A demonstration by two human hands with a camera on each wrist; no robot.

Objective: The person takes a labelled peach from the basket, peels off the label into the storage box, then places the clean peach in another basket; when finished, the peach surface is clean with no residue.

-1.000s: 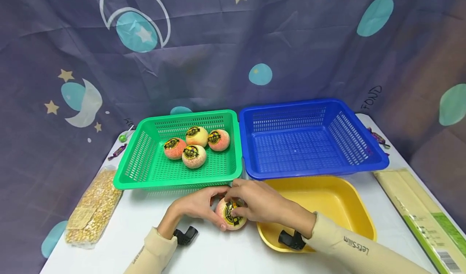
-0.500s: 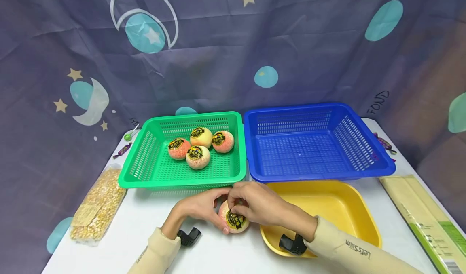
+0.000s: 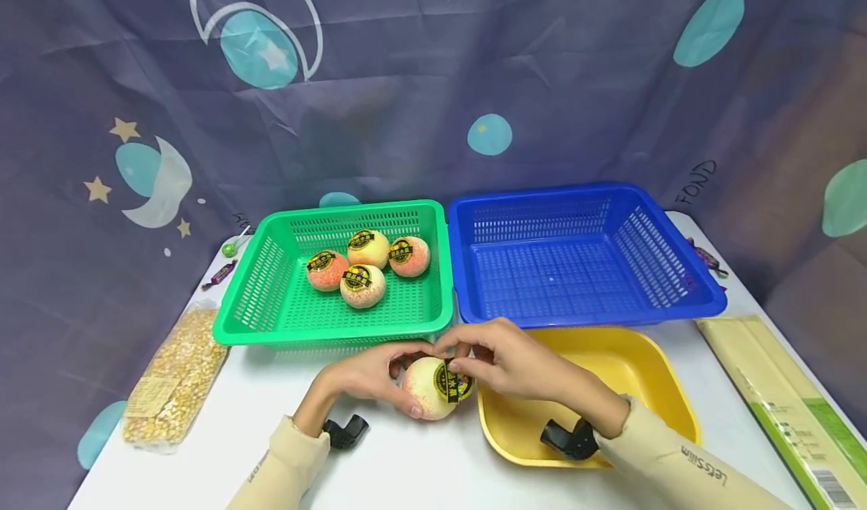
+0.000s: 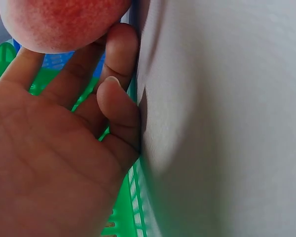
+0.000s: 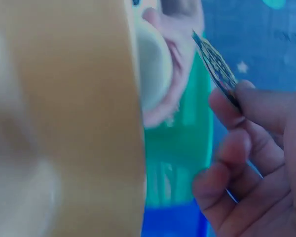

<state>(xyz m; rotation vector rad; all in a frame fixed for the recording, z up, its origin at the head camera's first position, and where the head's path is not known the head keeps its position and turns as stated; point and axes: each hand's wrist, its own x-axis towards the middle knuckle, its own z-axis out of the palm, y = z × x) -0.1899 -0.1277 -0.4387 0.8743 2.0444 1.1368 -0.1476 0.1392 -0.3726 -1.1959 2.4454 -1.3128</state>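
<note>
In the head view, my left hand (image 3: 366, 374) grips a pale yellow and pink peach (image 3: 421, 391) low over the white table. My right hand (image 3: 511, 359) pinches a black and gold sticker label (image 3: 452, 382) between thumb and forefinger, in front of the peach's right side. The right wrist view shows the label (image 5: 218, 69) standing out from the fingertips, apart from the fruit. From the left wrist view, the peach's red underside (image 4: 64, 24) rests against the left fingers. Several peaches (image 3: 362, 286) with similar labels lie in the green basket (image 3: 332, 337).
A blue basket (image 3: 589, 320) stands beside the green one. The yellow basin (image 3: 667, 390) sits under my right forearm. A bag of corn kernels (image 3: 179, 374) lies at the left, a long flat pack (image 3: 779, 405) at the right. Wrapped candies (image 3: 220, 274) lie near the table's edges.
The label has come off the peach and now moves with my right hand, which has shifted slightly right and up. My left hand still holds the peach, its bare pale side showing.
</note>
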